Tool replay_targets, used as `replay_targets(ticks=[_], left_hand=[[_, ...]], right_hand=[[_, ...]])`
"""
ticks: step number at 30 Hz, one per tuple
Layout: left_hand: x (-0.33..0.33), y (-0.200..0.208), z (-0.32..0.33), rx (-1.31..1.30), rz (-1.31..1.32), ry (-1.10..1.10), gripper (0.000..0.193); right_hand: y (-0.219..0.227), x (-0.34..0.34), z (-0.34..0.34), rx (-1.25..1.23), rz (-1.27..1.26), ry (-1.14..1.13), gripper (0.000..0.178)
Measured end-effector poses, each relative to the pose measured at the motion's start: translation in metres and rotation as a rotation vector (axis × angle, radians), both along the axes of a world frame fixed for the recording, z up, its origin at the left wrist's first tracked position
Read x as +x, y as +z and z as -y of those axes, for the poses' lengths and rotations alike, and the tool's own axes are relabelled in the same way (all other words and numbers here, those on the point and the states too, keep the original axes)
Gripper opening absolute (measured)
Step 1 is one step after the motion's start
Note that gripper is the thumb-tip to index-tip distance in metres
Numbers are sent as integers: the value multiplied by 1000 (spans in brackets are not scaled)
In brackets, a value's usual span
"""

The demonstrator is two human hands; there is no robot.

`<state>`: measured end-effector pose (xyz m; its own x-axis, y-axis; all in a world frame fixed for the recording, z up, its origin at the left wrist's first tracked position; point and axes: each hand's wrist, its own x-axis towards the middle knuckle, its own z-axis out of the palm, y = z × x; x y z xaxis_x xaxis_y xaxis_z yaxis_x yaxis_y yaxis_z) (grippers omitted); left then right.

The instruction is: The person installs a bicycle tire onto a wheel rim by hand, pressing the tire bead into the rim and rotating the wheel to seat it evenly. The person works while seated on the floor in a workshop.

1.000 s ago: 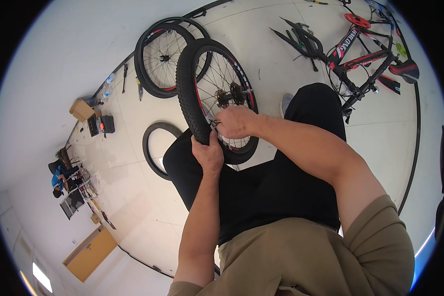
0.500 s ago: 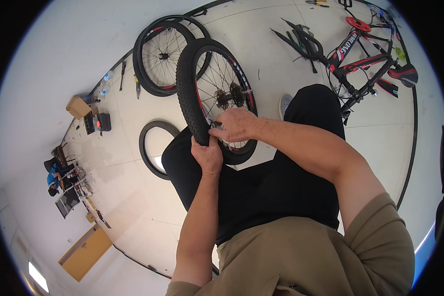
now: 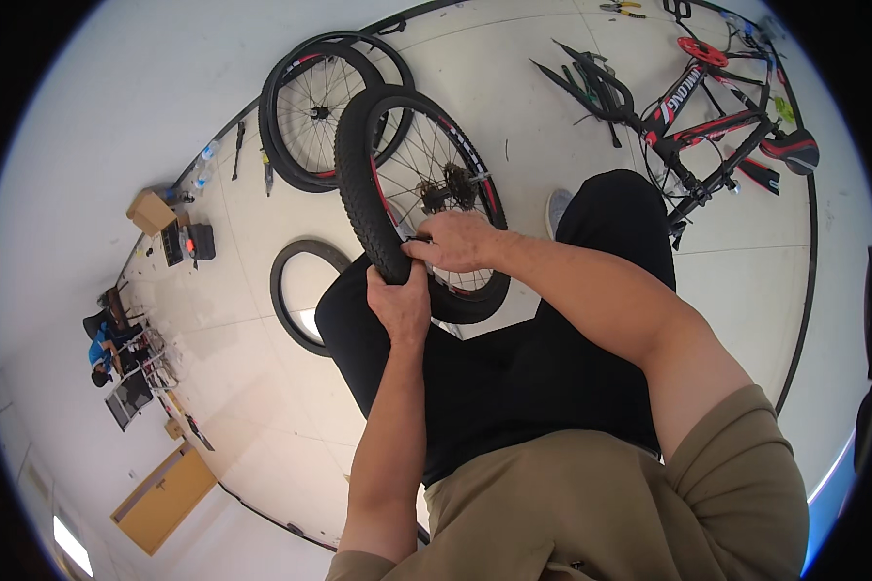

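A big round wheel [image 3: 426, 190] leans by the knees [image 3: 610, 198], its black rubber tire [image 3: 357, 184] all bumpy. The left hand [image 3: 400, 308] holds the tire in its fingers [image 3: 418, 275]; beside it, the right hand [image 3: 460, 241] bunches its fingers at the rim [image 3: 403, 222], holding what I cannot tell.

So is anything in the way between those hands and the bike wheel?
Nothing visible. The left hand grips the bike wheel directly by its lower edge, and the right hand is right at its side. The loose tire lies off to the left, clear of both hands.
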<state>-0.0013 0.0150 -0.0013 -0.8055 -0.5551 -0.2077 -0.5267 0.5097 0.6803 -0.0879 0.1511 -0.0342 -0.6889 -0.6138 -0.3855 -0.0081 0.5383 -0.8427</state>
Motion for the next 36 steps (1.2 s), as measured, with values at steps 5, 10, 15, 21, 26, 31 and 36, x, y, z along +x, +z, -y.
replay_targets(ticks=[5, 10, 15, 21, 26, 31, 36], left_hand=[[0, 3, -2, -15, 5, -7, 41], [6, 1, 1, 138, -65, -26, 35], [4, 1, 3, 158, -57, -42, 35], [7, -4, 7, 64, -63, -73, 34], [10, -6, 8, 52, -61, -99, 35], [10, -6, 11, 50, -52, -144, 35], [10, -7, 15, 83, -71, -160, 34]], right_hand=[[0, 1, 5, 10, 12, 31, 54], [4, 1, 0, 19, -68, 56, 54], [4, -2, -2, 19, -80, 86, 54], [6, -1, -2, 25, -107, 104, 54], [7, 0, -4, 34, -116, 127, 56], [9, 2, -5, 37, -109, 130, 56], [11, -2, -5, -4, -49, 125, 55]])
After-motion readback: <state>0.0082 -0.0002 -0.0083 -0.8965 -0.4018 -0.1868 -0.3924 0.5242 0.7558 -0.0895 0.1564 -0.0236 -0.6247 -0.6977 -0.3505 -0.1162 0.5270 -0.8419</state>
